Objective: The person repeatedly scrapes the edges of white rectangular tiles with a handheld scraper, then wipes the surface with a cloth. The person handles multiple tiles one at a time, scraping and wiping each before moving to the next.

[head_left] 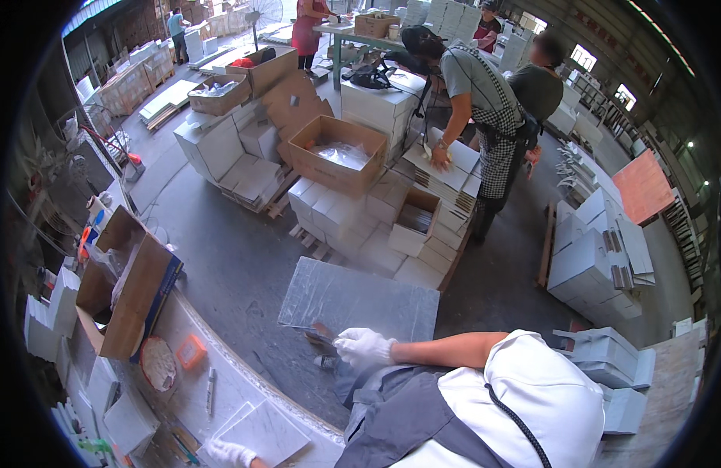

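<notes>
My left hand (229, 452), in a white glove, is at the lower edge of the view. Its fingers close on the near left edge of a white tile (271, 434), which overlaps another pale sheet on the bench. My right hand (364, 347), gloved too, is held out past the bench, above my lap. Its fingers are curled round something thin and dark, too small to make out. Near my left hand lie a white marker pen (211, 391), an orange plastic tub (191, 352) and a round dish of pale paste (158, 363).
The curved-edge bench (197, 316) bears an open cardboard box (134, 300). A grey slab (359, 295) lies ahead of me. Stacked white boxes (321, 210) carry another open carton (337, 156). A co-worker (474, 97) in a checked apron bends over flat cartons; other people stand beyond.
</notes>
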### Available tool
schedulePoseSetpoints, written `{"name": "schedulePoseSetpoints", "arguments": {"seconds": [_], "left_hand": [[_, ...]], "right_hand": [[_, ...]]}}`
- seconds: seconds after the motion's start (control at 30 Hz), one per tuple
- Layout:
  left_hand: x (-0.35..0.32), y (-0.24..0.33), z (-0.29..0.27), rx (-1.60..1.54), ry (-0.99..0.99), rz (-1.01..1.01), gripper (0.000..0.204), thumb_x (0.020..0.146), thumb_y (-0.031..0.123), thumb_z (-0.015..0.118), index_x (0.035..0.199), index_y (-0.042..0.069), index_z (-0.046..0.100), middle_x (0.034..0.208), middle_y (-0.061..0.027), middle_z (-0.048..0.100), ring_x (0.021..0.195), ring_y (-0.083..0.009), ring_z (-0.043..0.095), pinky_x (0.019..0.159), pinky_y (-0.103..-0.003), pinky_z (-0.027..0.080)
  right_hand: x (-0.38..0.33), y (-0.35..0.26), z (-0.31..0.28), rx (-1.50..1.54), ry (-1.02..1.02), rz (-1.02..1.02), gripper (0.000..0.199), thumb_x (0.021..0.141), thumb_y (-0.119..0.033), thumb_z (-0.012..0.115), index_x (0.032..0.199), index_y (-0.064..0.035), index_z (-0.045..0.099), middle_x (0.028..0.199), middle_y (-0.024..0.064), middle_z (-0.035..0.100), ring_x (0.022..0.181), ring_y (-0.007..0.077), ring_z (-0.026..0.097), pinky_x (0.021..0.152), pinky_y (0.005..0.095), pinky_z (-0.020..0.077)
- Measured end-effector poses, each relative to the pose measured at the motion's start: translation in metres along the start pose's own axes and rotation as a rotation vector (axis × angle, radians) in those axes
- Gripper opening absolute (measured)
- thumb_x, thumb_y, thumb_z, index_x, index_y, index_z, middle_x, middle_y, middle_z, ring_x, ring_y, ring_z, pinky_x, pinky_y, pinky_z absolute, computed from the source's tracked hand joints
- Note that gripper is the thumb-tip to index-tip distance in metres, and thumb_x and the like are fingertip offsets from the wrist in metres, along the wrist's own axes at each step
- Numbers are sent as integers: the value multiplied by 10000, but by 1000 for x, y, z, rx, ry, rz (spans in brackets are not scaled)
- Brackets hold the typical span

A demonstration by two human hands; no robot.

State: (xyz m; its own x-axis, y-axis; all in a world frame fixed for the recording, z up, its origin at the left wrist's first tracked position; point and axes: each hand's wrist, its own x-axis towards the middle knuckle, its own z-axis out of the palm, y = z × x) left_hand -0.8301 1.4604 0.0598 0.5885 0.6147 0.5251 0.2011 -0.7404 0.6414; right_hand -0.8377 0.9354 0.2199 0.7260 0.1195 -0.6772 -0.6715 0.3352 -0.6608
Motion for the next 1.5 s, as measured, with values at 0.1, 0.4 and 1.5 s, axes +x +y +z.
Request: {"name": "schedulePoseSetpoints", "arguments": {"seconds": [0.1, 0.4, 1.5], "left_hand": [[29, -31, -22, 150, 34, -58, 299, 1042, 151, 496, 1221, -50, 628, 1144, -196, 674, 1032, -333, 641, 953, -406, 511], [-43, 48, 21, -47, -268, 110, 278, 1028, 113, 505, 1231, -43, 614, 1234, -224, 624, 1138, -335, 595, 1026, -423, 469], [-80, 109, -35, 50, -214, -149, 313, 1034, 147, 524, 1252, -63, 602, 1267, -205, 598, 1090, -311, 632, 933, -387, 537]], "right_hand": [[1, 1, 0, 47, -12, 22, 193, 1003, -226, 639, 1117, -73, 609, 823, -41, 581, 666, 67, 531, 568, 242, 450], [1, -3, 13, -56, -33, 23, 208, 1001, -232, 637, 1126, -66, 635, 852, -37, 601, 690, 69, 554, 599, 249, 471], [50, -31, 43, -277, -125, 30, 257, 1006, -273, 607, 1123, -48, 648, 848, -24, 620, 713, 88, 588, 621, 263, 492]]}}
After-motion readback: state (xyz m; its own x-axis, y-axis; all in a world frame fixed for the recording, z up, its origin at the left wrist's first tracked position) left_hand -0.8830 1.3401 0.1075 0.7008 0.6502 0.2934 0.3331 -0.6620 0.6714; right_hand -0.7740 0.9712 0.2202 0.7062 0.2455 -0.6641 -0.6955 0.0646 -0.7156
